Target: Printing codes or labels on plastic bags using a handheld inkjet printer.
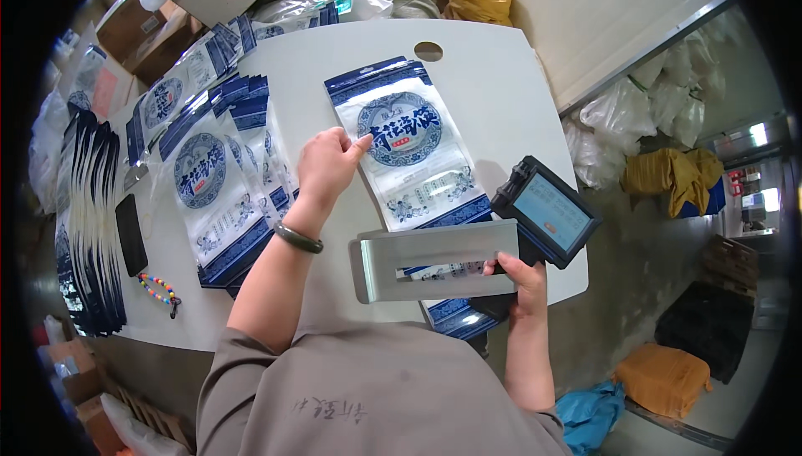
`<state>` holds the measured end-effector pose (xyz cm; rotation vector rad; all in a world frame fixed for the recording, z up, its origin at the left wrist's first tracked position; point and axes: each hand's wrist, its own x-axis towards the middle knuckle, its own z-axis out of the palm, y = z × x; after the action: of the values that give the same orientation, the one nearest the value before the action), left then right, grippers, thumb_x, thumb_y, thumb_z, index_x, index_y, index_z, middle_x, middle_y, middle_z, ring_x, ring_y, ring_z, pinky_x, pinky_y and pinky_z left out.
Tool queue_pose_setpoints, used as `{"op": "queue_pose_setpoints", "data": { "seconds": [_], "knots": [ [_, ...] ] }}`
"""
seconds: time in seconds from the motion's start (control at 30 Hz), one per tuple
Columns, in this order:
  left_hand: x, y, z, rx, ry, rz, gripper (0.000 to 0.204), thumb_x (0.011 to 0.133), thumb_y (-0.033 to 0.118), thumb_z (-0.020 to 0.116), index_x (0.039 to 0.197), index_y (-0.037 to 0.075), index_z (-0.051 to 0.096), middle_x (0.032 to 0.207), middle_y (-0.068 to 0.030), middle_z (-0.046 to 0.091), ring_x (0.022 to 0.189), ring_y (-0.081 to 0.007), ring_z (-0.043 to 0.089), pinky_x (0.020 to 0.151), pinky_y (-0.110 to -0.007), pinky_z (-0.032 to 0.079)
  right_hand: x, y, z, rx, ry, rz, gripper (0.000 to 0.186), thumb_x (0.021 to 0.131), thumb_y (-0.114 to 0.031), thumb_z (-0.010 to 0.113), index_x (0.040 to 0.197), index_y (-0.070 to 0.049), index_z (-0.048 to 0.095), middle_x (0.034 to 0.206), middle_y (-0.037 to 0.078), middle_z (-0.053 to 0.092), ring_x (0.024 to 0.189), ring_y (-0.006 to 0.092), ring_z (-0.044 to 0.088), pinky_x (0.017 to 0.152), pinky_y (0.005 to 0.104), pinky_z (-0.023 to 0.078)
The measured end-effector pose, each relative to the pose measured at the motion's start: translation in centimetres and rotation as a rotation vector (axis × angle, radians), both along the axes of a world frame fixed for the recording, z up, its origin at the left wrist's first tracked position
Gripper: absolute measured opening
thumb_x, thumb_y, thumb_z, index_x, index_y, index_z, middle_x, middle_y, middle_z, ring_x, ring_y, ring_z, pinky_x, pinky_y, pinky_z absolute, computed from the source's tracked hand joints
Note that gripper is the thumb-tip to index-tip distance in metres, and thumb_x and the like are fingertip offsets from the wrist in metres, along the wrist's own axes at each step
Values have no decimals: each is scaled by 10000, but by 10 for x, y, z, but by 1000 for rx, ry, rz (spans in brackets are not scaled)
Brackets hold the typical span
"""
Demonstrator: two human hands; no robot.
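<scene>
A stack of blue-and-white plastic packaging bags point(404, 163) lies in front of me on the white table. My left hand point(327, 163) is at its left edge, fingers curled and the thumb on the top bag. In my right hand point(526, 282) is a black handheld inkjet printer point(551, 215) with a lit screen. My right fingers wrap its handle, and the thumb lies near the slot of a silver metal plate point(380, 268). That slotted plate spans the lower part of the bags. More of the bags' blue bottom edge shows below it.
Left of the stack are fanned piles of similar bags point(200, 173) and a tight row of bags on edge point(88, 222). A black phone point(130, 234) with a beaded strap lies between them. The table point(493, 80) has a round hole. Cardboard boxes point(125, 34) stand far left.
</scene>
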<state>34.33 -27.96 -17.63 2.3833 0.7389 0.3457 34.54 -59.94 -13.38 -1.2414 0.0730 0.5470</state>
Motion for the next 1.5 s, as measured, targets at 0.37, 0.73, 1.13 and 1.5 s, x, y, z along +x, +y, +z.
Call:
{"op": "queue_pose_setpoints", "data": {
  "seconds": [0.37, 0.73, 1.13, 1.5],
  "knots": [
    [5, -10, -4, -380, -395, 92, 341, 803, 142, 730, 1069, 3, 567, 683, -43, 604, 592, -90, 553, 556, -262, 445, 0, 5, -2, 19, 6, 10, 356, 715, -110, 662, 1029, 30, 568, 760, 126, 599, 648, 211, 598, 639, 324, 515],
    [-38, 10, 56, 9, -479, -161, 445, 809, 14, 664, 1236, 123, 598, 906, -15, 623, 576, -62, 441, 524, -241, 419, -1, 3, -4, 10, 17, -57, 385, 707, -101, 660, 1048, 47, 560, 741, 136, 605, 633, 226, 601, 611, 338, 518],
    [-172, 174, 28, 143, 43, 178, 393, 785, 28, 665, 1172, 57, 605, 1083, -84, 587, 715, -141, 577, 655, -274, 476, 0, 0, -10, 83, 42, -49, 380, 717, -100, 634, 1059, 43, 552, 723, 129, 599, 620, 227, 594, 591, 342, 505],
    [-101, -56, 41, -629, -40, -552, 306, 843, 166, 704, 1074, -1, 595, 885, -75, 683, 755, -119, 632, 689, -256, 499, 2, -13, -27, 176, 85, -60, 366, 835, -234, 619, 1078, 30, 548, 786, 107, 587, 653, 207, 584, 596, 321, 492]
  ]
}}
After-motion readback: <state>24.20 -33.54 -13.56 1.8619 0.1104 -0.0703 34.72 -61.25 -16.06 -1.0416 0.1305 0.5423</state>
